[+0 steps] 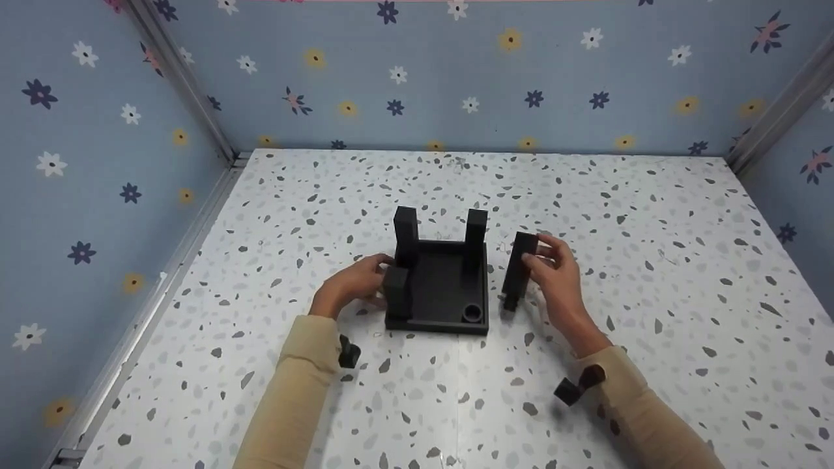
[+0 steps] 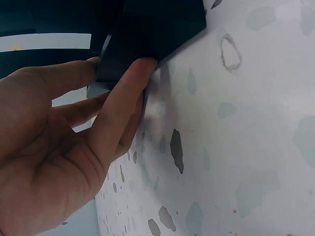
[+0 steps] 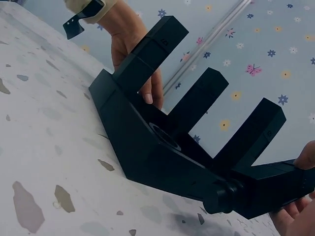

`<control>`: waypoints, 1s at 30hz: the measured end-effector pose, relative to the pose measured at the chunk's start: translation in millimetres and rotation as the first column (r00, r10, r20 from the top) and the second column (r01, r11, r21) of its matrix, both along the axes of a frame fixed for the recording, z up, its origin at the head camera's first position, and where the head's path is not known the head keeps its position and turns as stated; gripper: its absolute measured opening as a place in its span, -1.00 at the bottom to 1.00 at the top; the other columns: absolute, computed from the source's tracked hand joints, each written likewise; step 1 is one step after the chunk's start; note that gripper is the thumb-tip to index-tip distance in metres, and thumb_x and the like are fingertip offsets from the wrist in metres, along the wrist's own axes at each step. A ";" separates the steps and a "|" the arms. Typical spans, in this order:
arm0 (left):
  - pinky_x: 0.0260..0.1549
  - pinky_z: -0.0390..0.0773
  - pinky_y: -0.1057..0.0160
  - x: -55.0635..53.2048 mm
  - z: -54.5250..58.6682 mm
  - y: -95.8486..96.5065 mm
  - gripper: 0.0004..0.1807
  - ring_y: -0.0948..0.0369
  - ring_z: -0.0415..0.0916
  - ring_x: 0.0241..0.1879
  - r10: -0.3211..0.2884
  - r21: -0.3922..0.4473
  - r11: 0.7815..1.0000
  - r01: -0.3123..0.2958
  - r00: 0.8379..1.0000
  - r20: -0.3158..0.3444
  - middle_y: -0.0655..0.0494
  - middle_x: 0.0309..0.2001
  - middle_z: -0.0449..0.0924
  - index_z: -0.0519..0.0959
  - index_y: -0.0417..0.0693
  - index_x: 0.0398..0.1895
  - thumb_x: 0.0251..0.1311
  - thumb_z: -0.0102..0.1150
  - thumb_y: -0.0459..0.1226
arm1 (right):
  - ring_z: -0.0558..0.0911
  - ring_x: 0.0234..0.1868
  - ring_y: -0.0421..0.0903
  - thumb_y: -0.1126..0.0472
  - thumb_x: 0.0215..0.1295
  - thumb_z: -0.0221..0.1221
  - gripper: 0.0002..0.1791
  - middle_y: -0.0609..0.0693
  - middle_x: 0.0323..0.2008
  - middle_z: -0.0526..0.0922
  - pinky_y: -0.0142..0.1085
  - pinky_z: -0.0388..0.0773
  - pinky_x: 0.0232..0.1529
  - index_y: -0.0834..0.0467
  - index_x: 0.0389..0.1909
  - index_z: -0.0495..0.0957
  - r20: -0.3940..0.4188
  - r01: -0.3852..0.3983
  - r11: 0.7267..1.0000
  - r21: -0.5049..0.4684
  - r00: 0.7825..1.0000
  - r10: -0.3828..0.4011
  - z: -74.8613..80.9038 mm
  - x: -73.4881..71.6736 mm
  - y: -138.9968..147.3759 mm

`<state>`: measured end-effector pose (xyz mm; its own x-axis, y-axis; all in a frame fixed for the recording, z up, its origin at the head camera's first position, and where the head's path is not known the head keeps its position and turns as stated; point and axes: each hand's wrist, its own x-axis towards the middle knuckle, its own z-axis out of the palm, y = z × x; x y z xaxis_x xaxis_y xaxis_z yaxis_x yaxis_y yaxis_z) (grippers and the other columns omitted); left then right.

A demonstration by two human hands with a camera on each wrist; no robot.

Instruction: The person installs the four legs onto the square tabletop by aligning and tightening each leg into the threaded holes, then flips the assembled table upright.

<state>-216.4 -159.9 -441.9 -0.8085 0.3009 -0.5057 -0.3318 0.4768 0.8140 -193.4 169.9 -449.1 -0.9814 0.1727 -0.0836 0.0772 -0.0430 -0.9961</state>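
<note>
A black square tabletop [image 1: 436, 286] with a raised rim lies upturned on the speckled surface. Three square black legs stand up from its corners, including the near-left leg [image 1: 396, 293]. At the near-right corner is an unfilled round socket [image 1: 472, 312]. My left hand [image 1: 355, 281] grips the tabletop's left side, beside the near-left leg; one fingertip shows over the rim in the right wrist view. To the right, my right hand [image 1: 557, 277] pinches a loose black leg [image 1: 519, 264] between thumb and fingers. Its round peg end [image 3: 219, 197] points down towards the surface, apart from the tabletop.
White speckled table surface [image 1: 260, 417] surrounds the pieces. Flower-patterned walls [image 1: 430, 85] stand at the back and both sides, with metal posts [image 1: 182, 78] at the corners. Each wrist carries a small black camera mount [image 1: 350, 353].
</note>
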 end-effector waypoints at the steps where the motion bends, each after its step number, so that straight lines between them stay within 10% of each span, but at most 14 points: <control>1: -0.17 0.65 0.14 0.1 0.1 0.1 -0.40 0.12 0.59 -0.24 0.000 0.000 1.000 0.000 1.000 0.000 -0.20 0.15 0.45 0.21 -0.10 0.36 0.24 0.09 -0.33 | 0.54 0.00 -0.11 0.32 0.26 0.18 -0.43 0.04 0.02 0.43 -0.32 0.59 -0.02 0.13 0.28 0.29 -0.004 0.002 1.000 -0.006 1.000 -0.002 0.7 0.3 -0.1; 12: -0.16 0.65 0.15 0.0 0.2 0.1 -0.39 0.13 0.61 -0.23 -0.011 -0.028 1.000 0.010 1.000 -0.013 -0.19 0.17 0.44 0.22 -0.09 0.36 0.23 0.09 -0.33 | 0.56 -0.02 -0.11 0.44 0.21 0.18 -0.45 0.06 -0.02 0.43 -0.34 0.60 -0.05 0.21 0.22 0.28 -0.146 -0.074 0.989 -0.124 0.988 0.056 6.0 6.7 -5.2; 30: -0.24 0.63 0.24 0.8 0.9 -1.3 -0.42 0.13 0.59 -0.19 -0.036 -0.094 0.995 0.031 0.998 -0.051 -0.15 0.24 0.39 0.26 -0.04 0.36 0.25 0.06 -0.28 | 0.53 -0.05 -0.02 0.55 0.08 0.25 -0.40 0.10 -0.01 0.44 -0.33 0.60 -0.07 0.34 0.15 0.27 -0.416 -0.230 0.967 -0.105 0.894 0.168 9.4 18.0 -19.6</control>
